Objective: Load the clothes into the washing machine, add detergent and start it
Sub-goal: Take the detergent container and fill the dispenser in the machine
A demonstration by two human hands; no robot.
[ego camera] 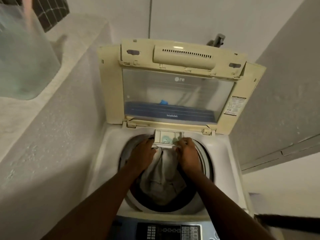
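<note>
A top-loading washing machine (223,153) stands below me with its cream lid (174,94) folded up against the wall. Grey clothes (161,179) fill the drum. At the far rim of the opening a small white detergent drawer (167,136) is pulled out, with pale blue detergent in its middle compartment. My left hand (142,155) grips the drawer's left front corner. My right hand (187,153) grips its right front corner. Both forearms reach over the drum.
The control panel (173,231) with buttons lies at the near edge. A white textured ledge (57,118) runs along the left, holding a translucent plastic bag (22,58). A tap (217,39) sticks out of the wall behind the lid. A grey wall closes the right.
</note>
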